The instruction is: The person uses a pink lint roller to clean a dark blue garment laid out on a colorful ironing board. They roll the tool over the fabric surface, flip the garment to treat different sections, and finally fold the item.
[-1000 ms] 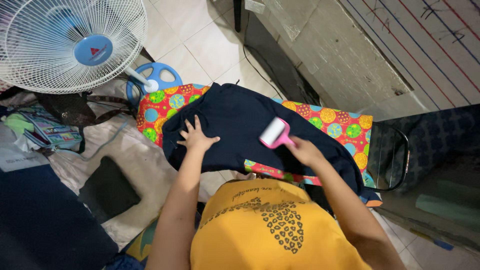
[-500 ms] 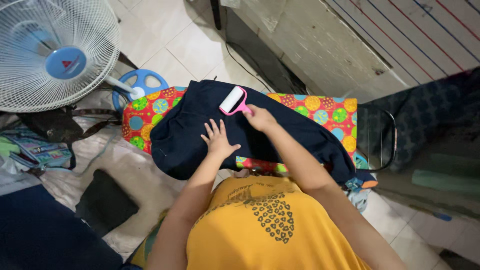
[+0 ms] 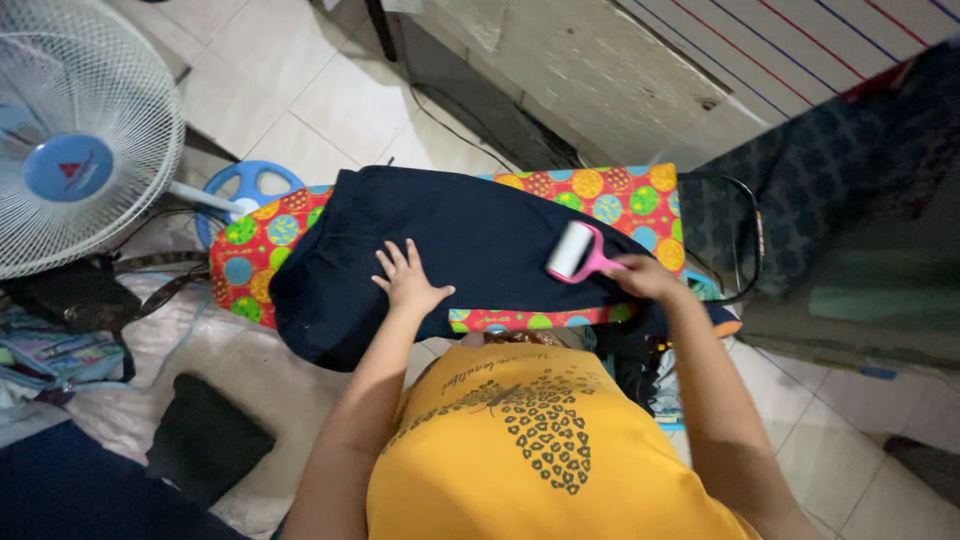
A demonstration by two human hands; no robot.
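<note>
A dark navy garment (image 3: 460,240) lies spread over an ironing board with a bright cover of coloured circles (image 3: 620,200). My left hand (image 3: 408,281) presses flat on the cloth near its front edge, fingers apart. My right hand (image 3: 648,277) grips the pink handle of a lint roller (image 3: 573,251), whose white roll rests on the garment's right part.
A white standing fan (image 3: 75,150) with a blue base (image 3: 245,190) stands at the left. Bags and clutter (image 3: 70,310) lie on the floor below it, beside a black pad (image 3: 205,435). A dark patterned cloth (image 3: 830,180) hangs at the right. A cable (image 3: 480,130) runs along the tiled floor.
My right hand has carried the lint roller from the garment's far middle back to its right side. My left hand has shifted slightly left. The view has swung to the right.
</note>
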